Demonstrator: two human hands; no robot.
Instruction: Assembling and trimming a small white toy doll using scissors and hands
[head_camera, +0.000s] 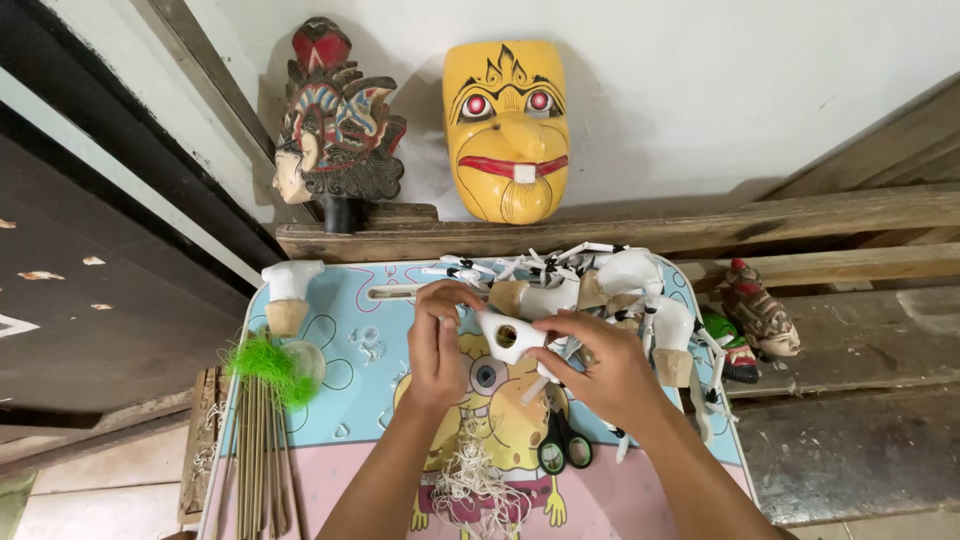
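ok, both hands work over the cartoon table (350, 330). right hand (600, 370) pinches a white puppet piece (503, 335) with a hole; left hand (437, 340) is curled, fingertips at the piece's edge. best to keep the hole steady, facing up; scissors (563, 445) lie just below.
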